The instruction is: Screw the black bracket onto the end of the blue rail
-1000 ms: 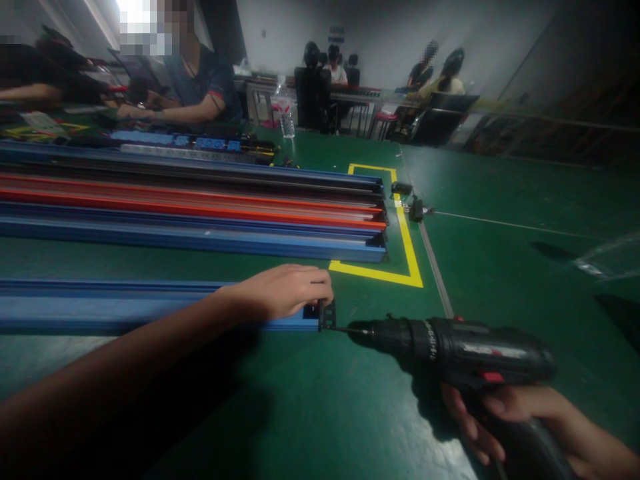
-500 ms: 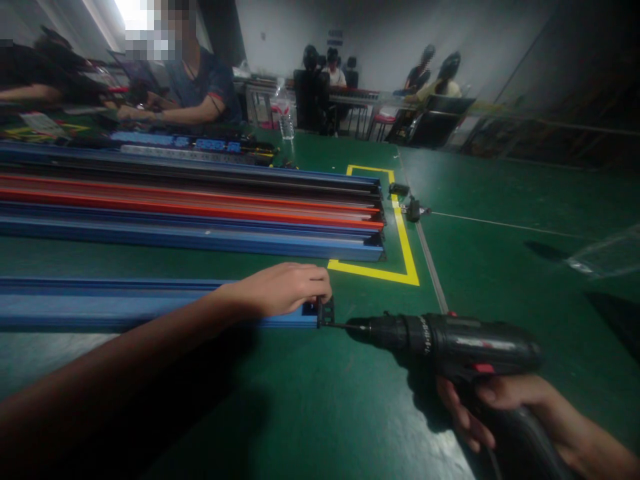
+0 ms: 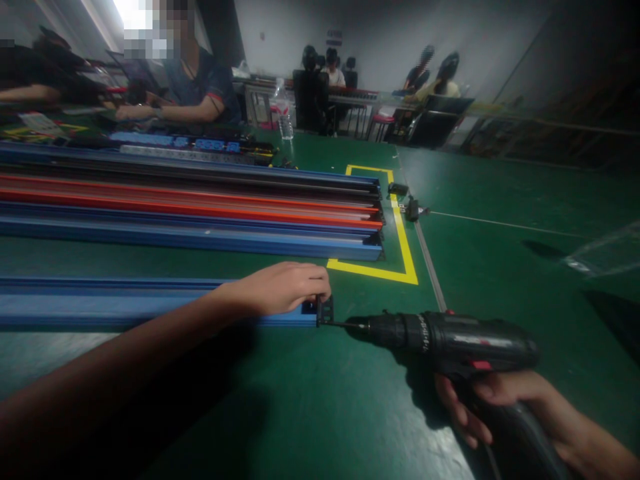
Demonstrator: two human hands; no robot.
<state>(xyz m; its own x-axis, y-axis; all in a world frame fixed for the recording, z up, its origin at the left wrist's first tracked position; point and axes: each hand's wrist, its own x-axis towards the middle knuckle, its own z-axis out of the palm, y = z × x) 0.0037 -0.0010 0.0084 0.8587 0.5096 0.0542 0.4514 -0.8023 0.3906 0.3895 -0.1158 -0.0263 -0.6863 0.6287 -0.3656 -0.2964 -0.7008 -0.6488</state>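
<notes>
My right hand [image 3: 505, 400] is wrapped round the handle of a black cordless drill [image 3: 470, 340] with red accents. From its chuck a thin bit [image 3: 340, 324] points left, its tip at the black end cap [image 3: 326, 310] on a blue metal profile [image 3: 150, 307]. The profile lies flat on the green table, running off to the left. My left hand [image 3: 295, 287] has its fingers curled over the profile's right end, gripping the end cap there. The fingertips and part of the cap are hidden under the knuckles.
Several blue, black and red profiles [image 3: 200, 207] lie side by side behind, reaching into a yellow tape outline [image 3: 373, 275]. Small black parts [image 3: 413, 209] with a thin cord sit right of them. A plastic bottle [image 3: 285, 113] stands farther back. A seated person [image 3: 200, 87] works across the table.
Almost nothing has moved. The drill keeps its place against the end cap and my left hand stays on the profile's end; the view has shifted very slightly.
</notes>
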